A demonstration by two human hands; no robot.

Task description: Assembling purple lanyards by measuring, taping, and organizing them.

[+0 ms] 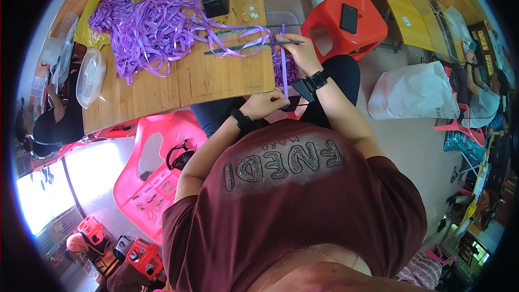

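Head view: I'm on a ribbon-working step at the tabletop's (238,84) right edge. One purple ribbon strip (285,75) runs roughly straight between my hands, just off that edge and above my lap.

Left hand (263,105): nearly closed, thumb and forefinger pinched on the strip's near end, just off the tabletop's near right corner. Right hand (304,53): fingers curled in where the strip crosses a thin dark rod (232,49); can't tell whether they pinch ribbon, rod or both. That rod sticks out past the right edge; a second dark rod (289,25) shows just beyond it. Loose ribbon loops lie over the rods' tabletop side.

Supply: tangled ribbon pile (151,32) on the tabletop's far left part, against a yellow plastic bag (91,31). More purple ribbon bunches below the edge, under the strip; what holds it is unclear. Black tape dispenser (217,0) sits at the far edge, clear of the work.

My read: drawing out or setting one length at the rod, mid-step. Next move calls for steady tension from the left, ribbon kept flat, right fingertips guiding at the rod. Main risk: a twist, or slack loops snagging on the rod.
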